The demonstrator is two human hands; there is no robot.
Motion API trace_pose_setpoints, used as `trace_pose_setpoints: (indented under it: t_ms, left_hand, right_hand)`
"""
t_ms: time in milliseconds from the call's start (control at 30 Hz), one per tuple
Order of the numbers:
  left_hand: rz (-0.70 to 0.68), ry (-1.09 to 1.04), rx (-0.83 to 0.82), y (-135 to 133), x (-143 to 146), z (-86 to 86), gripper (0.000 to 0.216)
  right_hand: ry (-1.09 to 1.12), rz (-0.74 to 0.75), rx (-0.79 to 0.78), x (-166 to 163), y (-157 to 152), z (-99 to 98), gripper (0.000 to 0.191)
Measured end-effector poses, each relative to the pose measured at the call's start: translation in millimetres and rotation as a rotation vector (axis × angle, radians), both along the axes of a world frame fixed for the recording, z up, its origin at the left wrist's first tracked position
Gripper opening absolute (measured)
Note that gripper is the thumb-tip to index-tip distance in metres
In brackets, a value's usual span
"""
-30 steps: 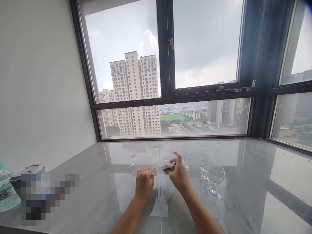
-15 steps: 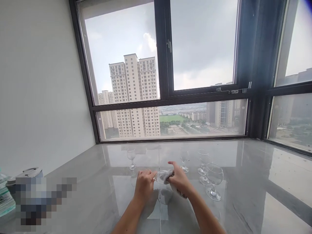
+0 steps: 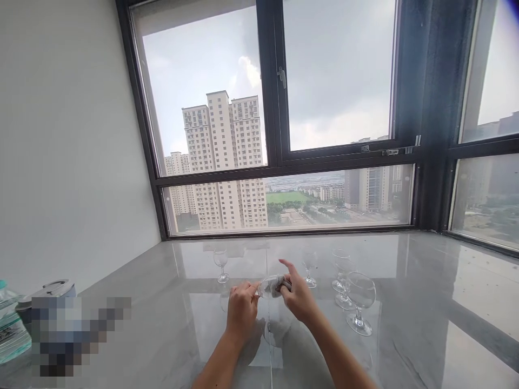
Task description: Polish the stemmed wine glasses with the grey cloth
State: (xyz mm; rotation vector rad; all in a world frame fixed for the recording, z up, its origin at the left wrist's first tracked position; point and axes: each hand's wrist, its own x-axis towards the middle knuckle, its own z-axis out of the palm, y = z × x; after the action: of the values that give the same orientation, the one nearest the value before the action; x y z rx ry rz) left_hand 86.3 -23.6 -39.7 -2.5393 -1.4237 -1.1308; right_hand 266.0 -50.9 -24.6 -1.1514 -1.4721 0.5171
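Observation:
My left hand point(image 3: 242, 309) is closed on the stem end of a small clear wine glass point(image 3: 264, 288), held sideways above the glossy grey counter point(image 3: 405, 324). My right hand point(image 3: 298, 296) is closed on a grey cloth point(image 3: 277, 283) pushed into the glass's bowl, with the index finger lifted. Both hands sit just in front of the middle of the counter.
Several empty wine glasses stand on the counter: a small one point(image 3: 221, 265) at the left, one point(image 3: 310, 268) behind my right hand, a large one point(image 3: 359, 302) to the right. A plastic water bottle point(image 3: 10, 332) and a lidded can point(image 3: 52, 289) are at the far left. Windows point(image 3: 279, 135) close the far side.
My hands stay together on the glass and cloth. They dipped slightly and came back up, and the cloth has shifted in the bowl. The view has moved a little.

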Motion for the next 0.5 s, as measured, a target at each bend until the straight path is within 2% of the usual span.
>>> trace_pose_setpoints:
  t_ms: [100,133,200,300,400,500]
  left_hand:
    - [-0.021,-0.018,-0.016,0.3,2.4,-0.4,0.034]
    - [-0.022,-0.024,-0.020,0.5,2.8,-0.6,0.035]
    - [0.008,-0.038,-0.018,0.9,3.1,-1.4,0.036]
    - [0.060,-0.045,-0.003,0.7,2.7,-2.9,0.039]
    - [0.011,0.000,0.011,-0.1,2.9,-4.6,0.040]
    - [-0.018,0.049,0.015,0.4,4.2,-5.9,0.040]
  right_hand:
    - [0.065,-0.292,0.141,0.2,1.8,2.0,0.062]
    - [0.069,-0.344,0.171,0.0,1.6,2.7,0.059]
    - [0.051,-0.304,0.182,-1.1,0.3,3.6,0.043]
    - [0.032,-0.086,0.133,-2.7,-1.7,3.4,0.023]
    - [0.067,0.017,0.031,-1.6,-1.3,2.2,0.034]
    - [0.107,-0.056,-0.056,1.7,0.4,1.7,0.047]
